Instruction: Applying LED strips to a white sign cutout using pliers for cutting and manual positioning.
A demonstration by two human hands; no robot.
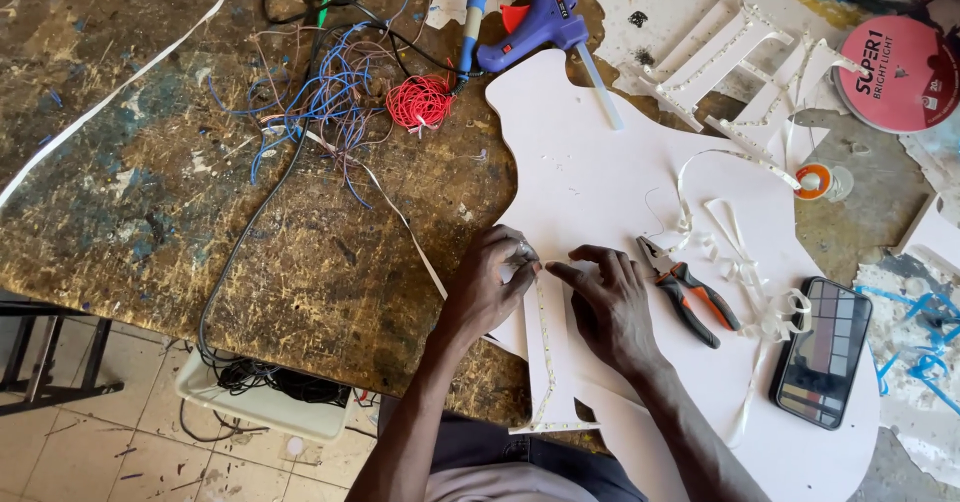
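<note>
A worn wooden table [150, 212], scratched and paint-stained, fills most of the view; beyond its near edge lies a tiled floor with a white tub [265, 402] of black cable. On the table's far side sit a tangle of blue wires [320, 102], a red wire coil [420, 102] and a purple glue gun [540, 12]. A large white board [600, 162] with a curved outline covers the right part of the table, carrying pliers [690, 302] with orange-and-black handles, loose curls of white backing tape [730, 252] and a dark phone [825, 352] at its right edge. A pink reel [900, 72] lies in the far right corner.

The strip [543, 342] is a narrow white band dotted with small lights, running along the edge of an upright white panel near the board's near-left side. The left hand [490, 287] pinches the strip's top end between curled fingers. The right hand [610, 307] rests just beside it, fingers loosely bent, fingertips pressing the panel, grasping nothing
</note>
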